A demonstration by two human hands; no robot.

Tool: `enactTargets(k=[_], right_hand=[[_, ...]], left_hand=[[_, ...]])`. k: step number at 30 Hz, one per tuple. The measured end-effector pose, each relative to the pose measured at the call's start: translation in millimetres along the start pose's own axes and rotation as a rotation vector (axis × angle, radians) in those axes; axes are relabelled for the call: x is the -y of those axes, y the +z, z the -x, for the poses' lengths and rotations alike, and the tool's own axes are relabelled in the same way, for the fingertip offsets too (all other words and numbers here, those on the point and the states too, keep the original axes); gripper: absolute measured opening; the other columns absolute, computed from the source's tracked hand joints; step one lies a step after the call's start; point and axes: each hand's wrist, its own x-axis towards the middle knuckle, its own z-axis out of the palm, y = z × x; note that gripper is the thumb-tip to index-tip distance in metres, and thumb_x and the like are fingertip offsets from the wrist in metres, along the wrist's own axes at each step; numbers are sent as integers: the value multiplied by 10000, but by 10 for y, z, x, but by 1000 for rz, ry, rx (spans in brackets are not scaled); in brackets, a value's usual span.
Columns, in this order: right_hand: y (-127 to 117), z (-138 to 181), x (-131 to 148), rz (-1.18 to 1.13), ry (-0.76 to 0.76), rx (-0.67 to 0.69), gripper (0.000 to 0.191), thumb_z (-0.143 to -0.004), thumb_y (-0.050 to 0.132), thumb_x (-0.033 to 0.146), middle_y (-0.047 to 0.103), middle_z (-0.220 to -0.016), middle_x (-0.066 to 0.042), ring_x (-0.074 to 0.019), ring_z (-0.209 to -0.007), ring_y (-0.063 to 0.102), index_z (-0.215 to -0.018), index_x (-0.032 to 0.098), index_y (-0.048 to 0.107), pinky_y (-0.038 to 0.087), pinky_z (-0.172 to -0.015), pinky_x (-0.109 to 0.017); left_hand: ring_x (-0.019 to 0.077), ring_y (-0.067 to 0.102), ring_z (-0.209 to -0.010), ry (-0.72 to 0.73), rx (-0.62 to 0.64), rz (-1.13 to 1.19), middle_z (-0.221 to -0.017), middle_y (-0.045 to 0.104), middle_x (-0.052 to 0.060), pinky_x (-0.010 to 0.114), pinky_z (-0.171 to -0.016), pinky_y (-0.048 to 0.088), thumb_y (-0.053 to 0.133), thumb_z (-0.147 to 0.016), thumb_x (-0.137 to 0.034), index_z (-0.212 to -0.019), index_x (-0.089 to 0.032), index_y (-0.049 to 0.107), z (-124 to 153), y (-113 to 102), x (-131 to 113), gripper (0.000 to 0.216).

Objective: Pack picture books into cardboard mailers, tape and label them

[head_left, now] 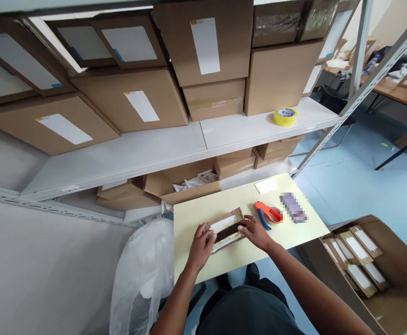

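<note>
A small open cardboard box (239,213) lies on the pale yellow table, with white material inside. Along its middle runs a long dark strip-like object (227,231). My left hand (200,245) grips the box's left end, fingers behind and thumb at the dark object's end. At the other end, my right hand (256,232) holds the box's right side, thumb against the dark object. Just right of that hand rests a red tape dispenser (267,210) with a blue handle. What the fingertips press on is partly hidden.
A blurred purple item (293,207) and a white card (266,185) lie on the table (186,265). Shelves hold several cartons (154,100) and yellow tape (285,116). A large carton (395,246) with labelled boxes stands right; a plastic bag (137,265) hangs left.
</note>
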Motion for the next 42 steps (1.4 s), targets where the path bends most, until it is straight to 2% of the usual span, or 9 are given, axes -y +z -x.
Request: enactTargets(k=[5,12,17,20,26,29,32,35,42], right_hand=[[13,27,-125,-50,19,-160,544,-877,662,534,689,-1193,-118,-230,-845,667,-1320,222,612,588,-815,-420],[279,-134,-207,97,101,-201,518,-898,601,332,693,-1202,-141,-290,-1022,667,-1396,197,554,569,-914,-486],[195,-16,-173,190,-126,-225,551,-940,552,303,549,-1446,-166,-323,-1324,532,-1478,216,474,486,-1077,-539],[135,15,-84,270,-253,-173,486,-920,616,318,456,-1541,-163,-345,-1377,477,-1395,230,560,458,-1106,-560],[79,42,-47,257,-293,-68,304,-843,706,230,540,-1452,-165,-329,-1322,535,-1143,215,662,515,-1057,-511],[5,53,-33,208,-272,-19,262,-823,697,183,528,-1464,-147,-300,-1284,586,-1077,221,643,548,-1017,-464],[-101,64,36,160,-264,45,211,-813,684,164,493,-1501,-145,-282,-1251,622,-1008,218,622,574,-964,-427],[-199,120,111,101,-319,121,147,-831,648,143,494,-1506,-150,-288,-1361,544,-949,221,612,557,-987,-417],[-223,311,87,28,-365,127,35,-878,643,206,541,-1476,-146,-288,-1348,558,-898,230,626,523,-1049,-458]], left_hand=[[345,348,-1502,77,88,1,-1570,456,126,519,-1193,374,730,-820,-467,-1152,-213,735,-27,-99,73,418],[270,610,-1250,49,-222,56,-1275,657,99,458,-1115,469,648,-814,-245,-1112,-238,695,-147,3,-3,302],[252,645,-1176,-157,-380,323,-1243,686,104,418,-1046,504,551,-928,-469,-1190,-217,654,-15,112,-91,378],[245,664,-1118,-298,-480,439,-1209,702,114,408,-997,519,420,-982,-554,-1181,-195,659,184,114,-58,475],[231,691,-934,-294,-337,452,-1107,741,94,356,-819,554,542,-903,-593,-1136,-203,697,511,79,-39,479],[207,679,-879,-247,-323,393,-1042,746,76,336,-821,544,550,-906,-549,-1123,-209,709,526,56,-78,433],[174,640,-713,-275,-332,384,-857,725,46,305,-712,537,487,-936,-547,-1104,-195,709,488,25,-100,449],[165,627,-658,-289,-280,417,-790,706,27,279,-614,514,499,-927,-578,-1093,-193,701,431,8,-116,466],[221,733,-820,-224,-135,387,-867,757,41,333,-747,578,654,-840,-594,-1025,-217,675,309,-35,-185,421]])
